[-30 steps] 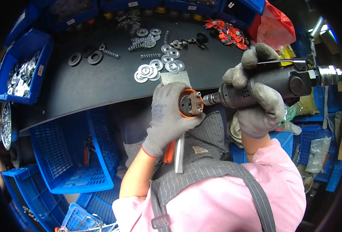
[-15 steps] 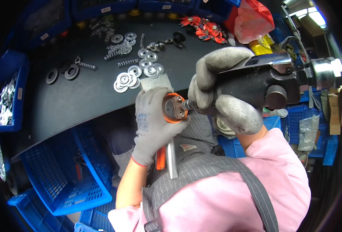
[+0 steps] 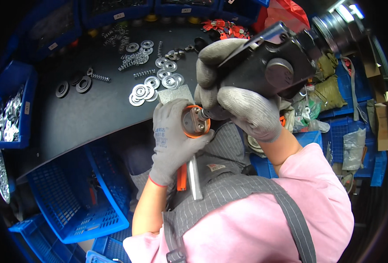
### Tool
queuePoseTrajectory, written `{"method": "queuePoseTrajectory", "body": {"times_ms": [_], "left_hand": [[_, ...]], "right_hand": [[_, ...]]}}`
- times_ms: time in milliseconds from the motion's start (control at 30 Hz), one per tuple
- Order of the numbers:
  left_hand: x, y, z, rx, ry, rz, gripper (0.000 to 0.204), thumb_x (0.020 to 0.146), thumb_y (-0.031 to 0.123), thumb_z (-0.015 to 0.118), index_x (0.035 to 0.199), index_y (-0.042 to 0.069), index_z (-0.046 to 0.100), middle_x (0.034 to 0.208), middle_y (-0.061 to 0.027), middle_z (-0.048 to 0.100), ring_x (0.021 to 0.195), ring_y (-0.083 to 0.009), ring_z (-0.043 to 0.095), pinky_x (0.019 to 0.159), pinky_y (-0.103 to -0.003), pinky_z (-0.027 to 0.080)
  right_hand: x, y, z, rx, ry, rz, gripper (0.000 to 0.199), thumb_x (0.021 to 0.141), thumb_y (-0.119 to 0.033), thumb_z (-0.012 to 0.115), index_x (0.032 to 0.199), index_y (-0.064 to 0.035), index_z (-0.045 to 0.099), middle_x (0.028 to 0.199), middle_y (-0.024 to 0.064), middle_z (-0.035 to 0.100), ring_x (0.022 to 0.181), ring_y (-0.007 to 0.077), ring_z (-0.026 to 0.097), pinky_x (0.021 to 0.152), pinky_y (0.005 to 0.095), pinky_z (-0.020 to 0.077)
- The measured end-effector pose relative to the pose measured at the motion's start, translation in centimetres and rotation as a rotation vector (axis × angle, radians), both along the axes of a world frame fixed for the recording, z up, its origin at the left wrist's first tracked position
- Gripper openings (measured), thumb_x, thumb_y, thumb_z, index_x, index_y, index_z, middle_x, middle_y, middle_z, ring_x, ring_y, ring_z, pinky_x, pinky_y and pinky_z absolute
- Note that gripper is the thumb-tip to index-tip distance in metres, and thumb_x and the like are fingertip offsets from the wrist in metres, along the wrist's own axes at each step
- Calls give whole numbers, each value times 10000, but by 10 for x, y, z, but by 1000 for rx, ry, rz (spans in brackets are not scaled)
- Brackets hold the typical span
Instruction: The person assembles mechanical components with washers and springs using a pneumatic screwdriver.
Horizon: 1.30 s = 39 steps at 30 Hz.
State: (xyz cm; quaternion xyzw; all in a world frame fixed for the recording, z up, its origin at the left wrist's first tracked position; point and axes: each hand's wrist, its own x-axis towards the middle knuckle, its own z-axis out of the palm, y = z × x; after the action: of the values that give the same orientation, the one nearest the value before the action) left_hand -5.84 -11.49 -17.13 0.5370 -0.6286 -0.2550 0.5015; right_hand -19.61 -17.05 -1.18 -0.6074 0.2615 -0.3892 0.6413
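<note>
My left hand [image 3: 169, 133], in a grey knit glove, is closed around a round orange-rimmed part [image 3: 187, 126] with a small metal plate and screws inside its cup. A grey metal bar [image 3: 194, 179] and an orange strip [image 3: 182, 177] stick out below that hand. My right hand [image 3: 251, 109], gloved alike, wraps a black power screwdriver [image 3: 259, 70]. The tool's metal tip meets the plate at its upper side, though fingers partly cover the contact. Just beyond the left hand, a grey flat pad [image 3: 176, 94] lies at the table's edge.
On the dark table [image 3: 101, 116] lie stacked metal washers [image 3: 140, 92], springs [image 3: 144, 73] and dark rings [image 3: 84, 84]. Orange parts [image 3: 229, 30] are heaped at the back. Blue bins [image 3: 29, 94] line the table's left and far sides; a blue crate [image 3: 75, 197] stands below.
The screwdriver has shifted left, its rear end swinging up and away, and my right hand has moved with it. My left hand and the orange-rimmed part have barely moved.
</note>
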Motion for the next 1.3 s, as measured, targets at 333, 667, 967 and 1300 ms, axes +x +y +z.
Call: {"method": "queuePoseTrajectory", "body": {"times_ms": [333, 667, 967, 1300], "left_hand": [[-1, 2, 6, 10, 4, 13, 708, 670, 349, 960, 1256, 54, 693, 1240, -164, 695, 1240, -391, 627, 1156, -538, 407], [0, 6, 1, -35, -8, 2, 742, 673, 366, 967, 1284, 53, 686, 1257, -169, 686, 1229, -411, 618, 1143, -545, 424], [0, 4, -2, -46, 8, 17, 744, 678, 352, 971, 1292, 47, 682, 1280, -169, 683, 1253, -399, 623, 1183, -550, 405], [1, 2, -3, -52, -41, 31, 756, 691, 353, 970, 1312, 44, 668, 1288, -172, 681, 1264, -403, 622, 1198, -558, 397]], "right_hand": [[-8, 1, -1, -41, -21, 11, 448, 929, 5, 722, 1375, 6, 683, 1170, 76, 735, 1042, 135, 706, 918, 309, 599], [1, -5, -1, -197, 101, -72, 643, 902, -123, 675, 1509, 71, 588, 1219, 172, 716, 942, 206, 729, 887, 375, 606], [-20, -2, -32, -64, -95, -75, 534, 928, -44, 768, 1446, 35, 667, 1230, 157, 753, 994, 235, 772, 947, 403, 631], [-13, -9, -18, -143, -52, 53, 506, 992, -12, 762, 1480, 12, 631, 1312, 106, 742, 1159, 162, 740, 1009, 328, 629]]}}
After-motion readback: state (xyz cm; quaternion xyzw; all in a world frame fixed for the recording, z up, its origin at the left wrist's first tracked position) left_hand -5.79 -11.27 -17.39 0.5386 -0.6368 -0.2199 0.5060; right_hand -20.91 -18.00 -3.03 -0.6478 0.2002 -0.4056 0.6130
